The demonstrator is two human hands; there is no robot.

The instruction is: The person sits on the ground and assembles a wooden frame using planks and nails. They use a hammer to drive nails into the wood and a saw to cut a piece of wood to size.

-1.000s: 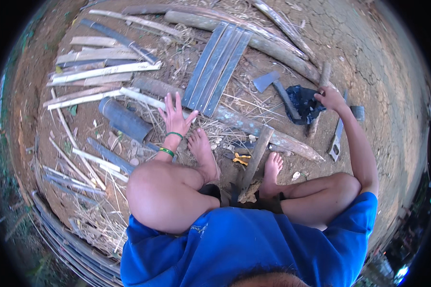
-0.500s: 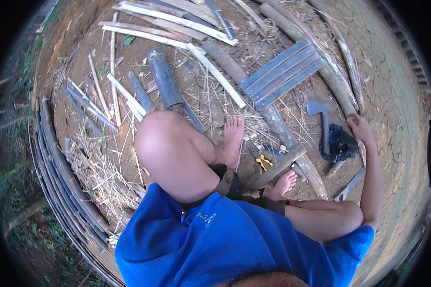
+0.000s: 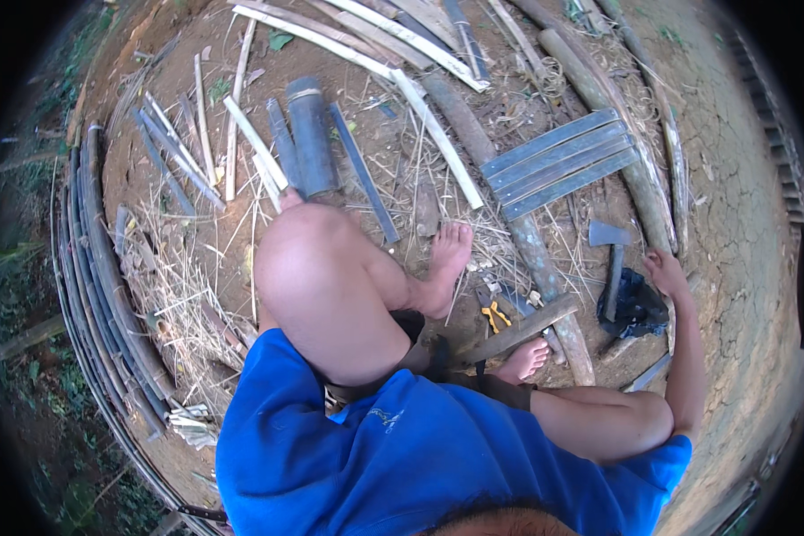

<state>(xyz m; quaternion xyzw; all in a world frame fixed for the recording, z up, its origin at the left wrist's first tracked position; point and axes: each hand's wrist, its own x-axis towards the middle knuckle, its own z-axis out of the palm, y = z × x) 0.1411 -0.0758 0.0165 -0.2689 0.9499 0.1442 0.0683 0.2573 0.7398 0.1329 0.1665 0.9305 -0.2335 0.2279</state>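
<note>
The person in the blue shirt is sitting on bare dirt with both knees drawn up. The right hand (image 3: pixel 666 272) is reaching out to the side and resting on a dark cloth bundle (image 3: pixel 639 304), just beside the axe (image 3: pixel 611 259) that is lying with its head pointing away; whether those fingers are gripping the cloth or lying loose, I cannot tell. The left hand (image 3: pixel 288 198) is almost wholly hidden behind the raised left knee, near a dark bamboo tube (image 3: pixel 311 134), so its fingers are not showing. 4 flat grey slats (image 3: pixel 558 163) are lying side by side beyond the feet, and yellow-handled pliers (image 3: pixel 494 314) are lying between the feet.
</note>
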